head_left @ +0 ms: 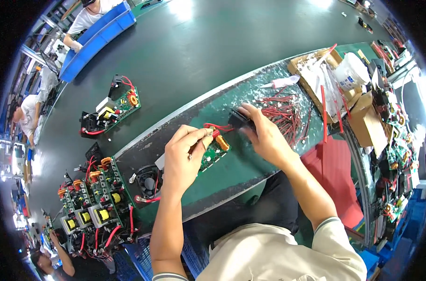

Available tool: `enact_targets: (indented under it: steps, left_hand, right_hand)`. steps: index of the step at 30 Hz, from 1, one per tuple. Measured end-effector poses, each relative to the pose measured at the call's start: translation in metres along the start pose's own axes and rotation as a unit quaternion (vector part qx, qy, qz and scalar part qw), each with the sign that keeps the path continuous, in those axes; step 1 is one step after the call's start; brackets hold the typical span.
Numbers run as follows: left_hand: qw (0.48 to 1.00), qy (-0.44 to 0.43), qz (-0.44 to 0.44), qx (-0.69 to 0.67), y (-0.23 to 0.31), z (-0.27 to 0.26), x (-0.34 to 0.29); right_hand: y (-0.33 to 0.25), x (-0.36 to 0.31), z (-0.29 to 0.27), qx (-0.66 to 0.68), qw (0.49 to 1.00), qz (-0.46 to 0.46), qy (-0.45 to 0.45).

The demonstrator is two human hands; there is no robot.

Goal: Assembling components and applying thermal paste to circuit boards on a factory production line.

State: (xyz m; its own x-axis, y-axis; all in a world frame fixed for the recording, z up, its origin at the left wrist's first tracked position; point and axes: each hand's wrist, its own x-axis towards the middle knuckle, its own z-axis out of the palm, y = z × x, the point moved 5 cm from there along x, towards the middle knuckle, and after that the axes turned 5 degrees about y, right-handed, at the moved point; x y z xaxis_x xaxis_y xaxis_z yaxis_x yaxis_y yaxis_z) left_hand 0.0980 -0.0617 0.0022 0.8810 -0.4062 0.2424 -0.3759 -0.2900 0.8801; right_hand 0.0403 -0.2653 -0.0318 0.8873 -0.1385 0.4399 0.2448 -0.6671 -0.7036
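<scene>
A green circuit board (pixel 212 158) with a copper-wound coil (pixel 222 142) lies on the bench in front of me. My left hand (pixel 184 151) is over its left side, thumb and fingertips pinched together beside a red part; what they hold is too small to make out. My right hand (pixel 268 137) is closed round a black plastic end piece (pixel 240 120), slightly blurred. Red wires (pixel 218 126) run between that piece and the board. Left of the board, partly behind my left wrist, sits a black fan (pixel 148 181) near a red lead (pixel 149 200).
Assembled boards (pixel 89 201) crowd the left. Another board (pixel 111 111) lies on the dark belt (pixel 185 56). Right of me are loose red wires (pixel 288 117), a glue tube (pixel 284 82), a cardboard box (pixel 299 65) and a white tub (pixel 352 71). A co-worker handles a blue bin (pixel 98 42).
</scene>
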Motion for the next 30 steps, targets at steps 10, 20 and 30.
enact_targets:
  steps: [10,20,30]
  left_hand:
    - [0.998,0.025,0.046,0.048,-0.001,0.020,-0.006]
    - [0.993,0.031,0.050,0.100,0.002,0.022,-0.006]
    - [0.993,0.028,0.043,0.104,0.001,0.022,-0.006]
  right_hand:
    - [0.014,0.009,0.011,0.334,0.903,0.267,0.045]
    - [-0.005,-0.009,0.037,0.322,0.909,0.256,0.066]
    - [-0.015,-0.010,0.031,0.338,0.911,0.228,0.067]
